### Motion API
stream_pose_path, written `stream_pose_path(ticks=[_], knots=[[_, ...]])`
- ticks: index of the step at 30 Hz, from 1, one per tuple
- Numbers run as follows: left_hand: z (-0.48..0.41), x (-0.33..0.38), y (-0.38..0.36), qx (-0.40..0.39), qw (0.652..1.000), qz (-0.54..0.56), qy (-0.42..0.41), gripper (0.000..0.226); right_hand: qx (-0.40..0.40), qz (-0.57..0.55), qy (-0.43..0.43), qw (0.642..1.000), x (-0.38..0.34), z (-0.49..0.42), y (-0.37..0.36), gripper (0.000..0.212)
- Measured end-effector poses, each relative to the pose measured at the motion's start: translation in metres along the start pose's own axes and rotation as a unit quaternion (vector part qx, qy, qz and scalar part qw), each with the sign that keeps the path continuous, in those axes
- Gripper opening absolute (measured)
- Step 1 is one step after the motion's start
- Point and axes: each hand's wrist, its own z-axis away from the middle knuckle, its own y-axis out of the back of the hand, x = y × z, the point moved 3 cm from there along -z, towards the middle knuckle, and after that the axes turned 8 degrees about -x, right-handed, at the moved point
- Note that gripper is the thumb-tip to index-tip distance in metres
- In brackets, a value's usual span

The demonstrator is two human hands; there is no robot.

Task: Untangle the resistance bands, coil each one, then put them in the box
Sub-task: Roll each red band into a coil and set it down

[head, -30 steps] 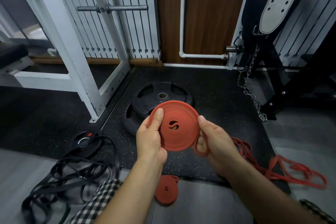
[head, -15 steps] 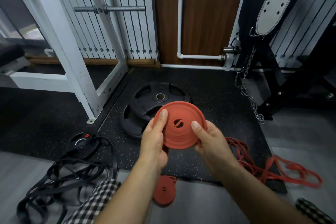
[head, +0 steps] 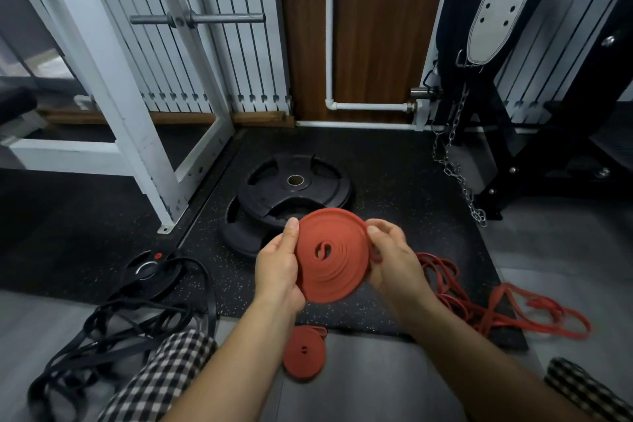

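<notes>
A large coiled red resistance band (head: 337, 259) is held upright in front of me between both hands. My left hand (head: 279, 265) grips its left edge with the thumb laid on the coil's face. My right hand (head: 392, 257) pinches the upper right rim with curled fingers. A smaller coiled red band (head: 303, 356) lies on the grey floor below. Loose tangled red bands (head: 496, 305) sprawl at the right, and tangled black bands (head: 113, 329) lie at the left. No box is in view.
Two stacked black weight plates (head: 291, 195) lie on the black speckled mat (head: 394, 181) behind the coil. A small black plate (head: 150, 271) sits under the black bands. A white rack frame (head: 137, 134) stands left; a chain (head: 459, 175) and black machine stand right.
The coil has dropped slightly and tilted. My right hand moved from the coil's lower right up to its upper right rim. My left hand keeps its grip.
</notes>
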Motion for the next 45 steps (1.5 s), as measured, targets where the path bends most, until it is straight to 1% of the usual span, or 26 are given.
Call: stream_pose_path(ticks=[1,2,5,7,9,12,14,16,17,18,19,20,21,22,23,24,26,27,28,30,31,32,36,40,42,45], knots=[[0.001,-0.001,-0.001,0.011,1.000,0.012,-0.003,0.024,0.023,-0.023,0.007,0.999,0.002,0.002,0.000,0.010],[0.002,-0.004,-0.001,0.019,1.000,0.020,-0.005,0.023,0.041,-0.022,0.013,0.999,0.005,0.005,-0.001,0.013],[0.007,-0.012,-0.003,0.032,0.999,0.008,-0.014,0.023,0.064,0.047,0.041,0.996,0.015,0.017,-0.002,0.020],[0.010,-0.013,-0.002,0.041,0.999,-0.004,-0.024,0.022,0.057,0.072,0.045,0.995,0.015,0.023,0.000,0.020],[0.013,-0.012,-0.002,0.042,0.998,-0.028,-0.044,0.022,0.049,0.079,0.027,0.995,0.013,0.027,0.006,0.018],[0.016,-0.009,-0.001,0.032,0.994,-0.063,-0.084,0.027,0.034,0.036,-0.011,0.999,0.017,0.031,0.010,0.020],[0.017,-0.011,0.002,0.031,0.992,-0.083,-0.091,0.028,0.029,0.036,-0.026,0.999,0.019,0.031,0.009,0.021],[0.015,-0.008,0.006,0.031,0.989,-0.098,-0.103,0.027,0.016,0.087,-0.032,0.996,0.019,0.028,0.009,0.018],[0.013,-0.004,0.008,0.029,0.985,-0.123,-0.121,0.025,0.016,0.131,-0.017,0.991,0.016,0.025,0.011,0.014],[0.012,0.002,0.009,0.020,0.975,-0.169,-0.144,0.023,0.025,0.190,0.023,0.981,0.011,0.021,0.014,0.012],[0.012,0.007,0.008,0.002,0.959,-0.230,-0.166,0.021,0.040,0.265,0.087,0.960,0.004,0.018,0.017,0.014],[0.013,0.010,0.006,-0.022,0.938,-0.295,-0.181,0.019,0.059,0.341,0.164,0.924,-0.005,0.016,0.019,0.018],[0.014,0.012,0.003,-0.046,0.916,-0.352,-0.190,0.017,0.080,0.410,0.238,0.877,-0.014,0.015,0.019,0.023],[0.015,0.011,0.001,-0.069,0.898,-0.391,-0.191,0.016,0.100,0.464,0.294,0.830,-0.019,0.014,0.018,0.027],[0.016,0.009,-0.001,-0.087,0.886,-0.415,-0.186,0.015,0.114,0.499,0.328,0.794,-0.024,0.014,0.014,0.030],[0.017,0.007,-0.003,-0.103,0.878,-0.431,-0.182,0.015,0.112,0.520,0.346,0.773,-0.028,0.011,0.011,0.031],[0.018,0.005,-0.004,-0.140,0.865,-0.447,-0.181,0.014,0.055,0.563,0.365,0.740,-0.029,0.003,0.005,0.031],[0.017,0.006,-0.004,-0.157,0.861,-0.448,-0.183,0.013,0.007,0.579,0.357,0.732,-0.026,-0.002,0.004,0.031],[0.017,0.008,-0.003,-0.168,0.860,-0.445,-0.184,0.012,-0.047,0.583,0.327,0.742,-0.023,-0.006,0.004,0.032],[0.014,0.014,0.001,-0.175,0.875,-0.415,-0.177,0.012,-0.143,0.551,0.195,0.799,-0.019,-0.011,0.011,0.034],[0.011,0.016,0.004,-0.171,0.888,-0.393,-0.170,0.012,-0.173,0.530,0.132,0.820,-0.017,-0.012,0.014,0.031],[0.009,0.018,0.006,-0.164,0.899,-0.372,-0.161,0.012,-0.189,0.514,0.099,0.831,-0.015,-0.012,0.017,0.028],[0.004,0.022,0.014,-0.130,0.921,-0.336,-0.148,0.013,-0.188,0.432,0.075,0.879,-0.013,-0.009,0.022,0.016],[0.002,0.021,0.021,-0.102,0.937,-0.301,-0.143,0.017,-0.187,0.347,0.027,0.919,-0.009,-0.005,0.027,0.018],[0.002,0.021,0.021,-0.092,0.945,-0.277,-0.146,0.016,-0.178,0.319,0.025,0.930,-0.008,-0.003,0.025,0.017],[0.002,0.023,0.022,-0.080,0.947,-0.266,-0.159,0.016,-0.173,0.285,0.016,0.943,-0.003,0.000,0.019,0.013]])
